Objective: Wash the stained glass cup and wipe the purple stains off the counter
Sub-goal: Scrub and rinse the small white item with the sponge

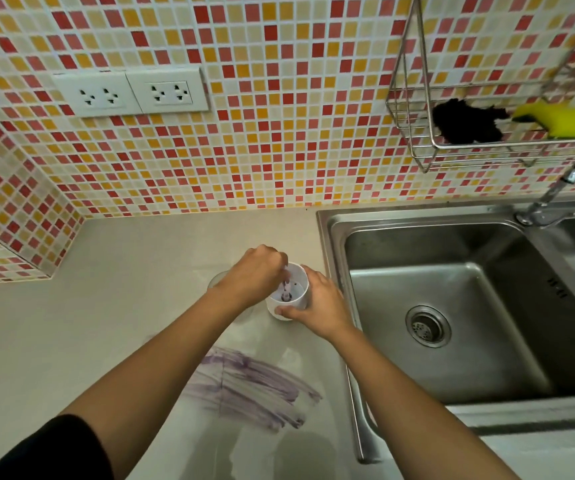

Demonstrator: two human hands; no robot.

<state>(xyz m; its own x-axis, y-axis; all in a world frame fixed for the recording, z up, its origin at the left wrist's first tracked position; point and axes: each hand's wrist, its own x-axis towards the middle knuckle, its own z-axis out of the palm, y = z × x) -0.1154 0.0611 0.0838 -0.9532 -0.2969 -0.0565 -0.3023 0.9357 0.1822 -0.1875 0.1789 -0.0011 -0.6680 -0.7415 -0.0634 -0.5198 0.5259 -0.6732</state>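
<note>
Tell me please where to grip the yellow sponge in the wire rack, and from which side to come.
Probably pinch the yellow sponge across its broad middle, coming from above and in front, over the low front rail of the wire rack. The rack is open on top, and the black scrubber crowds the sponge's left end.

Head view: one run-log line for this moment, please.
left hand: pinching thin stick in white cup | right hand: holding white cup | purple stains: unwiped
</note>
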